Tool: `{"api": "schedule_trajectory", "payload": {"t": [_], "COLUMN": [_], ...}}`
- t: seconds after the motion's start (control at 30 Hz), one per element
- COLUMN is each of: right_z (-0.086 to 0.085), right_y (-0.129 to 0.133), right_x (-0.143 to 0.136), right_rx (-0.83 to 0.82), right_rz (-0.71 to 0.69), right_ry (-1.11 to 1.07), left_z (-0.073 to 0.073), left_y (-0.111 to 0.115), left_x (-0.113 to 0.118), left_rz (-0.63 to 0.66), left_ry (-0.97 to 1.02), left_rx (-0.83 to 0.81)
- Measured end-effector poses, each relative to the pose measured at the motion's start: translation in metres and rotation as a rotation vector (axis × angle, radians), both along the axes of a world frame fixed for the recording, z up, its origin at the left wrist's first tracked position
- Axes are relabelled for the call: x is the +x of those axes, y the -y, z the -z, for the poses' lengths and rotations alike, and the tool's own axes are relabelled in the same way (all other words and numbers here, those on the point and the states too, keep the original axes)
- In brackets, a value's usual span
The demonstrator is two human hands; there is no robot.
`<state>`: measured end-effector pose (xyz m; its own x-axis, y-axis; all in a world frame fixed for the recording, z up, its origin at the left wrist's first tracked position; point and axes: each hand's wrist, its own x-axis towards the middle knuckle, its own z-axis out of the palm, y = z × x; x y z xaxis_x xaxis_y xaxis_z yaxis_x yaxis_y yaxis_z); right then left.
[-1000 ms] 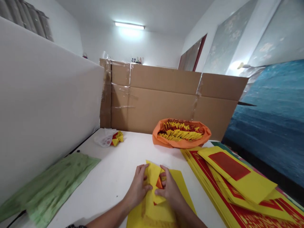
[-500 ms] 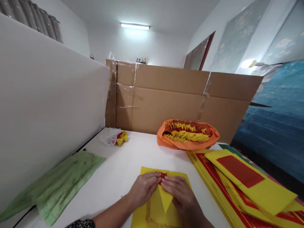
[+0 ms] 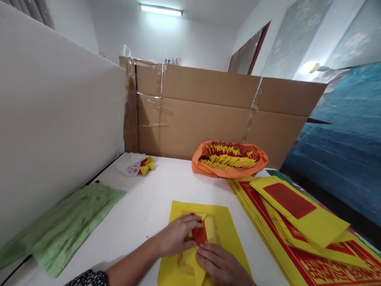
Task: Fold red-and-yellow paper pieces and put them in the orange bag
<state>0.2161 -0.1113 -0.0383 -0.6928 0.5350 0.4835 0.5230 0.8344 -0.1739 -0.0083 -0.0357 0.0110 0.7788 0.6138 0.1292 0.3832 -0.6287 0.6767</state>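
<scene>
A small red-and-yellow folded paper [image 3: 200,233] lies on a yellow paper sheet [image 3: 235,238] in front of me. My left hand [image 3: 177,234] is closed on its upper left edge, fingertips at the top and thumb lower down. My right hand [image 3: 222,263] has its fingers together, pressed on the lower end, where a yellow point sticks out towards me. Part of the folded paper is hidden under the fingers.
An orange cloth bag [image 3: 199,169] full of folded red-and-yellow papers stands at the back. To the right lie stacked yellow-and-red sheets [image 3: 324,226]. A green cloth [image 3: 77,214] and a clear plastic bag [image 3: 131,165] are on the left. A cardboard wall [image 3: 208,115] closes the far side.
My right hand has slid down and towards me along the folded paper, exposing more of its red face. My left hand stays near the upper part. The whole view has shifted slightly.
</scene>
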Motion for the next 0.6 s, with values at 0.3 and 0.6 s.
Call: {"api": "schedule_trajectory", "payload": {"t": [0.3, 0.6], "right_z": [-0.033, -0.034], "right_y": [-0.013, -0.023], "right_x": [-0.012, -0.028], "right_rx": [-0.595, -0.533], "right_rz": [0.389, 0.517], "right_ry": [-0.273, -0.399], "left_z": [-0.003, 0.010], "left_y": [-0.012, -0.014], "left_x": [-0.008, 0.009], "left_rz": [0.147, -0.236], "left_ry": [-0.042, 0.262], "left_rx": [-0.175, -0.292]}}
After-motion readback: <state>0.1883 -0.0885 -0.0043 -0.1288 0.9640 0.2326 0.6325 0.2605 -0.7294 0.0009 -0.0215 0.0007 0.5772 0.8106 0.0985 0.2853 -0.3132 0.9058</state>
